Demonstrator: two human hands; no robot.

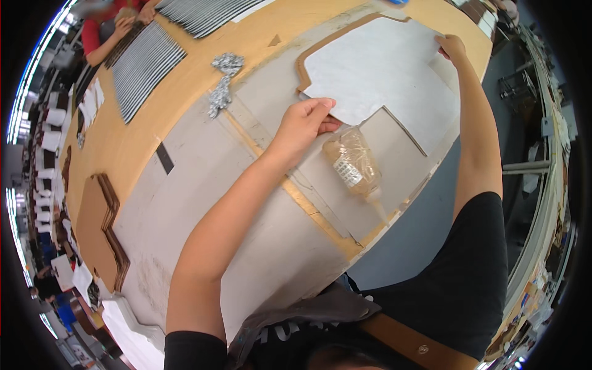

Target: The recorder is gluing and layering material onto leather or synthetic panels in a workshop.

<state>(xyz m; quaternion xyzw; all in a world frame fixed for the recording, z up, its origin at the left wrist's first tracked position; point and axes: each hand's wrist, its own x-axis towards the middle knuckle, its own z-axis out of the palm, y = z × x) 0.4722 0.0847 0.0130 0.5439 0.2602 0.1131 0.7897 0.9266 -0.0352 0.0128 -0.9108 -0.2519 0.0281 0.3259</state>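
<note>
A white cut panel with a notched outline lies spread on the worktable. A brown panel shows from beneath along its left and far edges. My left hand pinches the white panel's near left corner between thumb and fingers. At the far right, my right hand pinches its other edge with curled fingers. Close to my left hand, a clear plastic squeeze bottle with a pale label lies on its side, its narrow nozzle pointing toward the table's near edge.
Crumpled grey material sits left of the panel, a dark strip farther left. Stacked brown panels lie at the left. Striped pieces rest near another person across the table. White sheets are at lower left.
</note>
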